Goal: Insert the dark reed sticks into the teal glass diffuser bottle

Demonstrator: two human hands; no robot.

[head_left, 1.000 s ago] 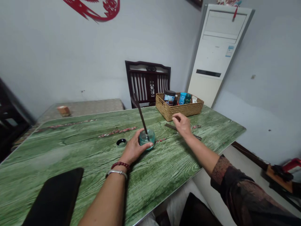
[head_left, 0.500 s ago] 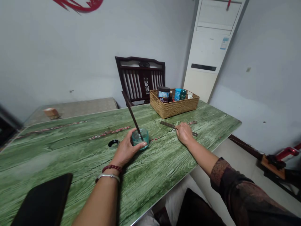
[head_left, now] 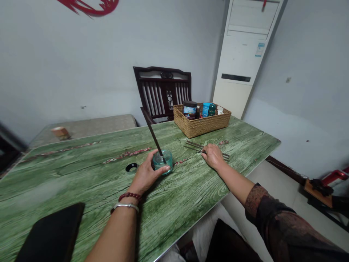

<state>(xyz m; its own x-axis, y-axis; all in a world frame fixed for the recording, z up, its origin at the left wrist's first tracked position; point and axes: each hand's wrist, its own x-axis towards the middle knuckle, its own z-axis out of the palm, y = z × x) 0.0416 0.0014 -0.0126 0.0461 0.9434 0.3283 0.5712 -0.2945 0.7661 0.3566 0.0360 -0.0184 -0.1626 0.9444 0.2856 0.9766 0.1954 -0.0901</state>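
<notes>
My left hand (head_left: 148,169) is wrapped round a small teal glass jar (head_left: 167,158) standing on the green table, thumb on its near side. Out of the jar leans a long dark stick (head_left: 155,135), tilted up and to the left. Left of that hand lies a black ring-shaped cap (head_left: 132,167). My right hand (head_left: 212,155) rests on the table over several loose dark sticks (head_left: 193,143), fingers pinched together on one of them. The sticks' ends show on both sides of this hand, while their middles are hidden under it.
A wicker basket (head_left: 203,127) with jars and bottles stands at the table's back. A black flat object (head_left: 50,233) lies at the near left of the green table (head_left: 103,185). Behind are a dark wooden chair (head_left: 163,78) and a bench with an orange-brown object (head_left: 61,133).
Under my right hand the sticks have spread apart, and one now sits at an angle nearer to me. My left hand still holds the jar in the same spot.
</notes>
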